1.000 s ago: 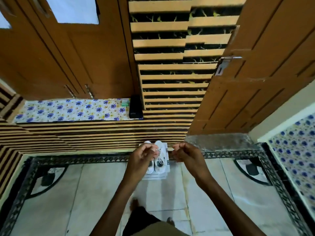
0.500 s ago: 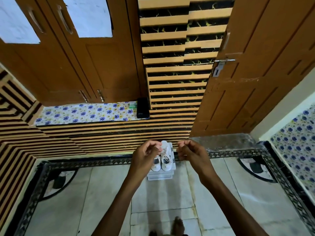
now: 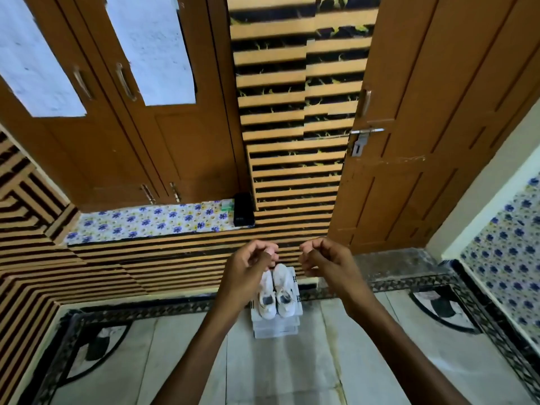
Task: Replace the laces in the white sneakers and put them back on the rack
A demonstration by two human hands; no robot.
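A pair of white sneakers (image 3: 277,293) stands side by side on top of a small white rack (image 3: 276,328) on the tiled floor, toes toward the striped wall. I look down on them from standing height. My left hand (image 3: 248,264) is raised in front of the pair and covers the toe of the left shoe. My right hand (image 3: 324,258) is level with it, a short gap to the right. Both hands have their fingers curled inward, and I see no lace or other thing in them.
A flowered ledge (image 3: 140,223) runs along the striped wall with a black box (image 3: 243,210) at its right end. Wooden cupboard doors (image 3: 163,127) rise behind it. An open wooden door (image 3: 438,141) with a metal latch (image 3: 361,138) stands to the right.
The view has risen and pulled back from the rack. Both hands have lifted away from the sneakers and drawn slightly apart, fingers still curled.
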